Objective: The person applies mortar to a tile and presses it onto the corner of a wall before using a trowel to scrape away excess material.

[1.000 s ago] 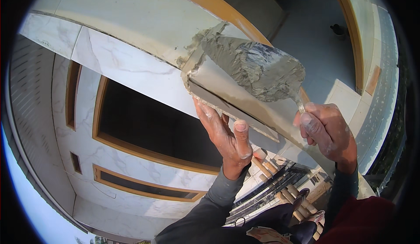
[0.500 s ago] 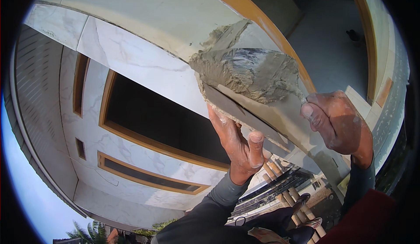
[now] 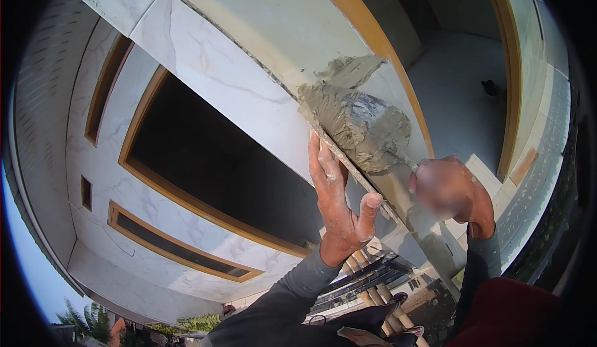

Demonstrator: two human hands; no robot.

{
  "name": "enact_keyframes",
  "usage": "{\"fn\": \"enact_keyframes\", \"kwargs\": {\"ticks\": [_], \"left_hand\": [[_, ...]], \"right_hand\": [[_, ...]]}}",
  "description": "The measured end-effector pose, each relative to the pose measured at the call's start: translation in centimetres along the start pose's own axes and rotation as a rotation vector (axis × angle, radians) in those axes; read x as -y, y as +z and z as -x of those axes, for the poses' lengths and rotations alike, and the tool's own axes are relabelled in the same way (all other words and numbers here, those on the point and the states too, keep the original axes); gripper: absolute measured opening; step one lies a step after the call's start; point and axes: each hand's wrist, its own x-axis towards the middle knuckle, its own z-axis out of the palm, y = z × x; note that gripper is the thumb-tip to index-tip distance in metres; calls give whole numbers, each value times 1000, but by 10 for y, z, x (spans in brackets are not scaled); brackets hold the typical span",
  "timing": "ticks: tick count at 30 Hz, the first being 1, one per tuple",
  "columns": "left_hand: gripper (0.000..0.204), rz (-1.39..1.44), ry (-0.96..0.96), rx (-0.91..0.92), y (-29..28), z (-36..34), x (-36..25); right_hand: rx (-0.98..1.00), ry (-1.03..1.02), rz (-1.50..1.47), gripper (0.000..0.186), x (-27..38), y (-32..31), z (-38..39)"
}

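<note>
My right hand (image 3: 451, 188) is closed around the handle of a trowel (image 3: 373, 112), its blade heaped with wet grey mortar. The blade is by the wall, behind the top edge of a narrow tile strip (image 3: 349, 165). More mortar (image 3: 356, 68) is smeared on the wall just beyond. Against the outer side of the strip my left hand (image 3: 341, 204) lies with fingers stretched and thumb spread out. The strip's edge is crusted with mortar, and its face is mostly hidden by that hand.
White marbled tiles (image 3: 205, 55) run along the wall at the upper left. Orange-brown frames surround a dark window opening (image 3: 205, 166) and a doorway (image 3: 466, 86). Bamboo poles (image 3: 379, 303) lie below, near my feet (image 3: 398, 300).
The trowel and my right hand have shifted left in the picture, and the blade has come closer to the wall and the strip's edge. The whole view has tilted somewhat. My left hand stays at the strip.
</note>
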Motion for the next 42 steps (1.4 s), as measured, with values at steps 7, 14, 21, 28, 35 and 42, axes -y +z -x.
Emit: {"fn": "enact_keyframes", "kwargs": {"ticks": [7,14,21,28,35,42], "left_hand": [[102,-67,44,-7,3,-1,4],[102,-65,46,-47,4,2,9],[102,-90,88,-42,9,-1,9],[97,-115,62,-9,2,-5,2],[96,-143,97,-48,3,-9,-5],[91,-49,113,-51,7,-7,-1]], "right_hand": [[-13,23,67,44,-42,-16,48],[-150,-89,140,48,0,0,23],[-190,-15,178,55,5,-15,12],[-325,8,-63,58,-14,0,30],[-130,5,-83,58,1,7,-1],[-77,189,-191,55,-43,2,65]]}}
